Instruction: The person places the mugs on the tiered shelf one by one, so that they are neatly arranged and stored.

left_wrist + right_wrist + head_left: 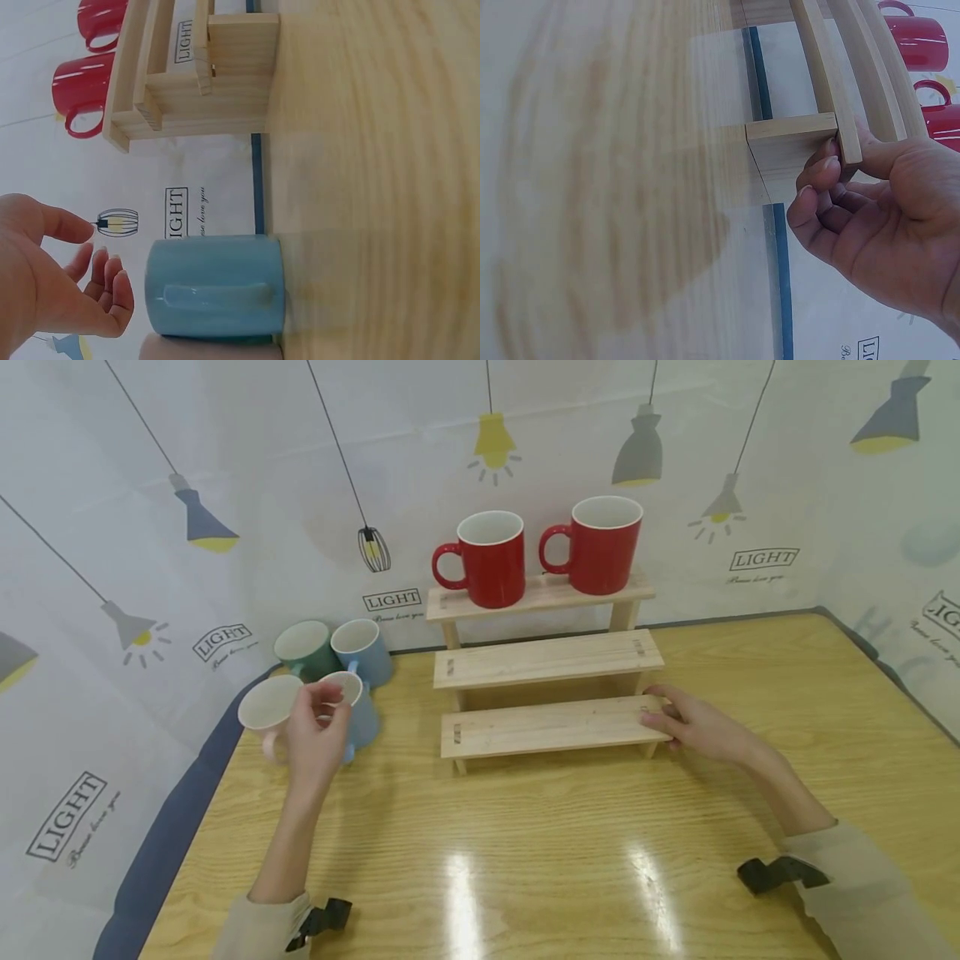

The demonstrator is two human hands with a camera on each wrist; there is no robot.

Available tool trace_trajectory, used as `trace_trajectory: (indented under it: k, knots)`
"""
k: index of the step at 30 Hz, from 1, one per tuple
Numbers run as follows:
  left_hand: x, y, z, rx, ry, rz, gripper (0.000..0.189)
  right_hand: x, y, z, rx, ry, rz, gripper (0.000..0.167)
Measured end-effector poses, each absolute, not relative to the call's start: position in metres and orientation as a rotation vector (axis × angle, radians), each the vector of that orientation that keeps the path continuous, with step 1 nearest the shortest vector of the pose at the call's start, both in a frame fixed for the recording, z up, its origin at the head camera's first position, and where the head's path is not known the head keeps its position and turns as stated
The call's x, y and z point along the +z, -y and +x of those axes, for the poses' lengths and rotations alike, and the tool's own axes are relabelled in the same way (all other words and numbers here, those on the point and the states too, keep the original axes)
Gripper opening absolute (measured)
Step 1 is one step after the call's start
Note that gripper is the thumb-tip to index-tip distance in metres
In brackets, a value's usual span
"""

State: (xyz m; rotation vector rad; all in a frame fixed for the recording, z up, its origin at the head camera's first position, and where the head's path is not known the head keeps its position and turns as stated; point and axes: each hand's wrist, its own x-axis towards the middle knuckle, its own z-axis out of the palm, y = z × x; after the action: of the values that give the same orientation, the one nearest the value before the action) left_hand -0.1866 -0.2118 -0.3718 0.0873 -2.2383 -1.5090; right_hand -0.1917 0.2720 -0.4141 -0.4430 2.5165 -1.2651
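Note:
My left hand (317, 727) hovers over the front blue mug (365, 720), its fingers loosely bent and holding nothing. In the left wrist view a gap shows between those fingers and the blue mug (214, 289). A pale pink mug (266, 706) stands to its left, partly behind the hand. Behind them are a green mug (311, 652) and another blue mug (367, 653). With thumb above and fingers below, my right hand (697, 722) grips the right end of the lowest step of a three-tier wooden shelf (551, 727). Two red mugs (492, 564) sit upright on its top tier.
The shelf stands on a wood-grain table (540, 835) near the back wall. A white curtain (300, 443) printed with lamps hangs behind and at the sides. Dark blue edging (172, 810) runs along the table's left border.

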Motion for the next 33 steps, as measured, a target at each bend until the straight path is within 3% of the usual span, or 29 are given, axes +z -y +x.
trace_trajectory:
  k: [17,33]
  knots:
    - [-0.393,0.234,-0.177,-1.366,2.366,0.205,0.021,-0.417,-0.274,-0.195,-1.279,-2.525,-0.472,0.054]
    - [-0.395,0.254,-0.176,-1.454,2.776,0.331,0.039,-0.418,-0.274,-0.194,-1.300,-2.501,-0.467,0.056]
